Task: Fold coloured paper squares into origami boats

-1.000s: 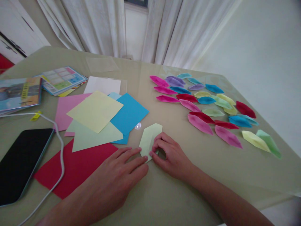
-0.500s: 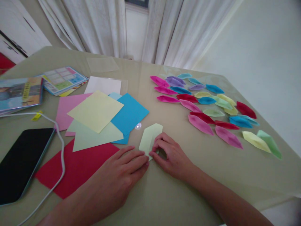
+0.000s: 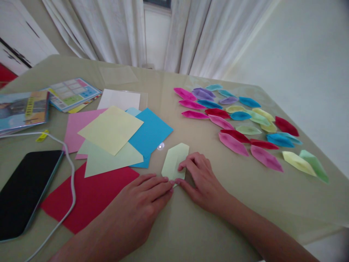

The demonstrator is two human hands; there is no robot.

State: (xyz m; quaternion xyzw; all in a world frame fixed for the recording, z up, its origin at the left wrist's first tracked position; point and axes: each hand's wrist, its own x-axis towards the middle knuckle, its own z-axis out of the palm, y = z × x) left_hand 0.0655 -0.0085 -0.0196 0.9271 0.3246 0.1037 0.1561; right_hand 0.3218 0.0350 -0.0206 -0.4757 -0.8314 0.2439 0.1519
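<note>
A pale green folded paper (image 3: 172, 158) with cut-off-looking corners lies flat on the table in front of me, its long side pointing away. My left hand (image 3: 148, 198) is closed, fingers pressed together, with its fingertips on the paper's near end. At that same end my right hand (image 3: 200, 178) touches the paper with its thumb. The right index finger is bent over the paper's right side, apart from the thumb. Fingertips cover part of the near end, so the fold there is hard to make out.
Left lie a red sheet (image 3: 89, 200), a cream sheet (image 3: 111, 127), blue paper (image 3: 152, 127), a phone (image 3: 24, 193), a white cable (image 3: 73, 182) and booklets (image 3: 24, 111). At right are several folded paper pieces, including a pink one (image 3: 265, 158).
My right index finger has lifted and parted from the thumb, uncovering more of the pale green paper. My left hand has stayed almost in place.
</note>
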